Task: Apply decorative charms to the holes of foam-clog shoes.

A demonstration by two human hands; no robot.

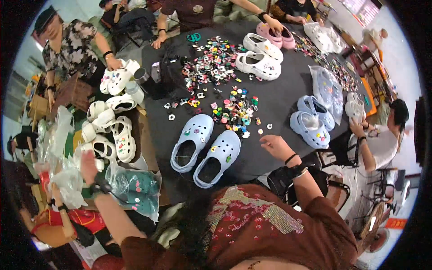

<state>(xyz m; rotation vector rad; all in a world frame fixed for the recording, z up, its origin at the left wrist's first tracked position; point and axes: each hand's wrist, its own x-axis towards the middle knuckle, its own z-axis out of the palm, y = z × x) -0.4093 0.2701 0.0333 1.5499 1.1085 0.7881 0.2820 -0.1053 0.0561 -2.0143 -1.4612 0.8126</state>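
I see the right hand [275, 147] loosely half-curled above the tabletop [281, 108], nothing visible in its grip. Left of it stand the blue clogs [230, 146], side by side: a couple of charms seated in each, several holes bare, so I judge them partly trimmed. Loose charms [235, 106] lie beyond that hand. Left hand [88, 166] blurred beside white clogs [124, 143]; I can't tell its grip.

A workshop; clogs [227, 146], charm piles [209, 67], several workers [72, 47].
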